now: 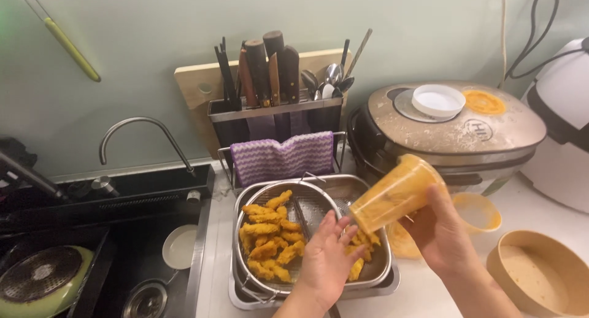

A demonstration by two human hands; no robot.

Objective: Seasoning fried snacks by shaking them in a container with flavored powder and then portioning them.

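Left hand (325,263), right hand (438,235): bare, no sleeves, no jewellery

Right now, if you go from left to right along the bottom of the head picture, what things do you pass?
Round metal rack on a green pan → small white dish in the black sink → golden fried strips in the wire strainer → left hand → right hand tipping an orange plastic cup → round tan bowl.

1. Cup (396,195): translucent orange plastic, smeared inside.
2. Strainer (319,198) below cup: fine metal mesh, sits in shiny steel tray (385,275).
3. Fried strips (270,232): rough, matt crumb.
4. Cloth (282,157) behind strainer: soft woven, purple/white.
5. Worktop (521,201): smooth, white.
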